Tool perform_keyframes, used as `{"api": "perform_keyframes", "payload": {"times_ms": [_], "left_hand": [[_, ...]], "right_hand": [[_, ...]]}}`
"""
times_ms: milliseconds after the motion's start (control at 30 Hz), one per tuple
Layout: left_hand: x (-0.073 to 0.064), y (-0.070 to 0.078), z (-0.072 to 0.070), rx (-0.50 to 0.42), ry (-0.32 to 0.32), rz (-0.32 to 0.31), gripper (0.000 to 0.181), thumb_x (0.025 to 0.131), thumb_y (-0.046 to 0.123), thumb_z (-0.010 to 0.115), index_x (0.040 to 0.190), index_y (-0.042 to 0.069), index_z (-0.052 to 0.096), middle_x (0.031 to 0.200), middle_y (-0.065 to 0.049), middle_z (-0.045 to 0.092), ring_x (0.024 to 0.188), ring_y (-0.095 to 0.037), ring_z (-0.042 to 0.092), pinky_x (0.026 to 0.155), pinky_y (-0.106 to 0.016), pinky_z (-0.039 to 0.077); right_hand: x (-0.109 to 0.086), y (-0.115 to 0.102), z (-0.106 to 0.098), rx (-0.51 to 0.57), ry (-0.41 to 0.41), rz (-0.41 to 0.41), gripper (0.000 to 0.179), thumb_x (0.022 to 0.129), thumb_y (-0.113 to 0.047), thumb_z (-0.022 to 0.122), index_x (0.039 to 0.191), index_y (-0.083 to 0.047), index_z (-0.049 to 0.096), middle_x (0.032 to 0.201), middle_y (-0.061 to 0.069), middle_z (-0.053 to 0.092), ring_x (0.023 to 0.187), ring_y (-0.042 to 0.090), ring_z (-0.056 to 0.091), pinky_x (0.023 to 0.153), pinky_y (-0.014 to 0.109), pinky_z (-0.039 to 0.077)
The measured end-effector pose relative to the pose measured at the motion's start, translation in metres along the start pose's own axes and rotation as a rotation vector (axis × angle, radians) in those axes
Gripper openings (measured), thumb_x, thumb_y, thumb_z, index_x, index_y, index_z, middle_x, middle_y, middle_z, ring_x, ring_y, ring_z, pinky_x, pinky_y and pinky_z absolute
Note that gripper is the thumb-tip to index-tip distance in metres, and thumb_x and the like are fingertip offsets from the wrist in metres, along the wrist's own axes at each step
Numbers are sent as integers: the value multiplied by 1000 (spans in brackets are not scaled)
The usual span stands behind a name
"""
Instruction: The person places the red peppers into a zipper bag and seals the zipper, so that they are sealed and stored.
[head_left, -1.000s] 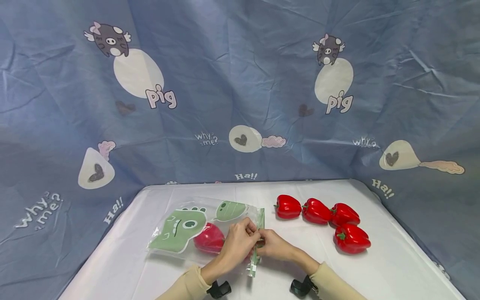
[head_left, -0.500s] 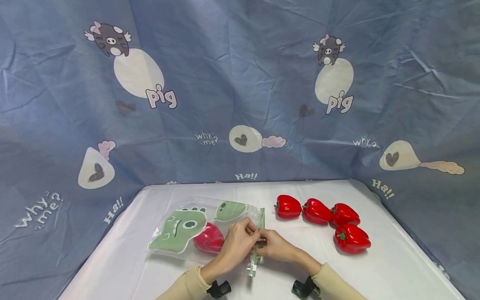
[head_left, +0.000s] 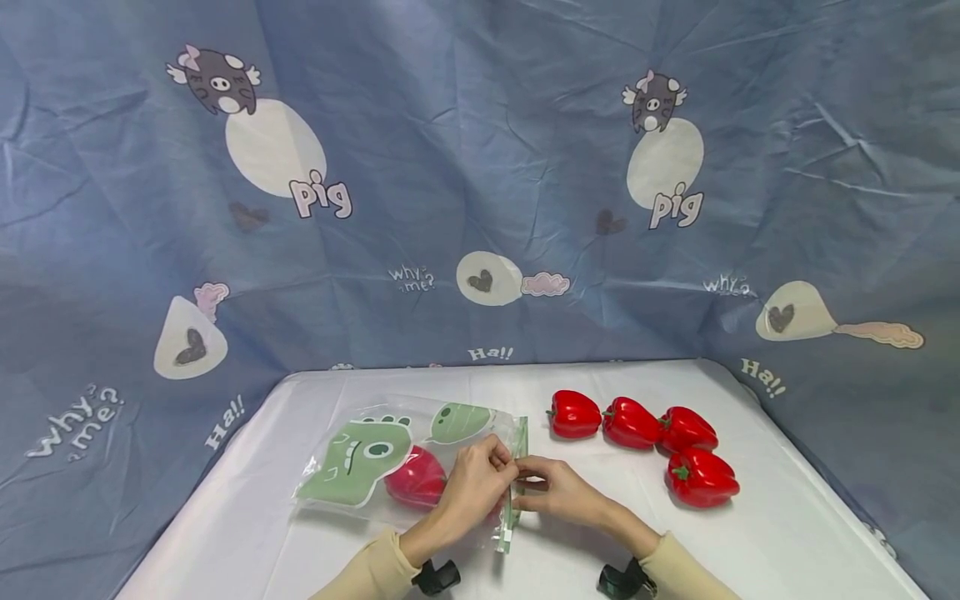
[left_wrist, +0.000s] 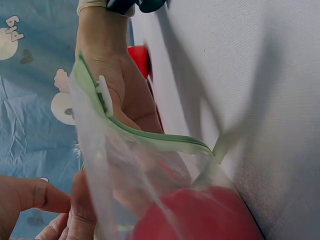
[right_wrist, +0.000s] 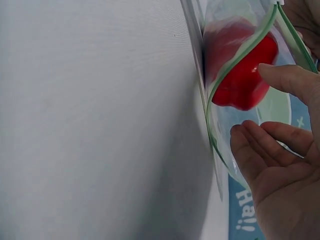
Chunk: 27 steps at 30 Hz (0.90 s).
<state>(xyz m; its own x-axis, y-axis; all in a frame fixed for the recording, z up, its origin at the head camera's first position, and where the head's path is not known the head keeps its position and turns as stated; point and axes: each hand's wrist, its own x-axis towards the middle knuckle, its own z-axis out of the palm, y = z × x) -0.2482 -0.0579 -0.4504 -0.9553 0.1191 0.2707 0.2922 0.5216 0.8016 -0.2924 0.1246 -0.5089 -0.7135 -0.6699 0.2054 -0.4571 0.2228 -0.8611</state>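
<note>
A clear zip bag (head_left: 352, 462) with green monster prints lies on the white table, its green-edged mouth facing right. Inside is a red bell pepper (head_left: 415, 480); another red bell pepper (right_wrist: 247, 75) shows just within the mouth in the right wrist view. My left hand (head_left: 474, 477) pinches the upper edge of the mouth, as the left wrist view shows from behind the film. My right hand (head_left: 564, 495) is at the mouth, fingers parted from the thumb and nothing between them. A white slider (left_wrist: 105, 96) sits on the zip edge.
To the right of the bag, several red bell peppers lie on the table, a left one (head_left: 574, 414) at the back and a front one (head_left: 702, 478) nearer. A blue printed cloth (head_left: 420, 192) hangs behind the white table (head_left: 600, 542).
My right hand has drawn back slightly to the right, its thumb and fingers spreading further apart. The left hand and the bag have stayed in place.
</note>
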Motion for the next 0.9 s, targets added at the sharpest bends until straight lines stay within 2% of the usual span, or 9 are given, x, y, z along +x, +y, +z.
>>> {"api": "perform_keyframes", "payload": {"times_ms": [267, 567, 900], "left_hand": [[0, -1, 0, 29, 4, 5, 6, 79, 11, 64, 76, 13, 60, 62, 5, 57, 47, -3, 50, 44, -20, 43], [0, -1, 0, 68, 22, 10, 4, 79, 14, 64, 77, 14, 61, 63, 7, 57, 51, -1, 50, 48, -19, 43], [0, -2, 1, 42, 3, 21, 2, 79, 11, 63, 79, 11, 60, 64, 6, 58, 45, -2, 51, 43, -20, 43]], "right_hand": [[-10, 2, -11, 3, 0, 13, 52, 86, -20, 71, 133, -6, 55, 126, 10, 63, 116, 31, 61, 98, 37, 50], [-19, 7, -25, 15, 10, 55, 54, 86, -22, 71, 134, -3, 52, 131, 12, 59, 119, 29, 60, 99, 32, 49], [-23, 9, -41, 20, 57, 6, 54, 87, -19, 70, 131, 7, 52, 133, 26, 55, 120, 33, 58, 98, 38, 49]]}}
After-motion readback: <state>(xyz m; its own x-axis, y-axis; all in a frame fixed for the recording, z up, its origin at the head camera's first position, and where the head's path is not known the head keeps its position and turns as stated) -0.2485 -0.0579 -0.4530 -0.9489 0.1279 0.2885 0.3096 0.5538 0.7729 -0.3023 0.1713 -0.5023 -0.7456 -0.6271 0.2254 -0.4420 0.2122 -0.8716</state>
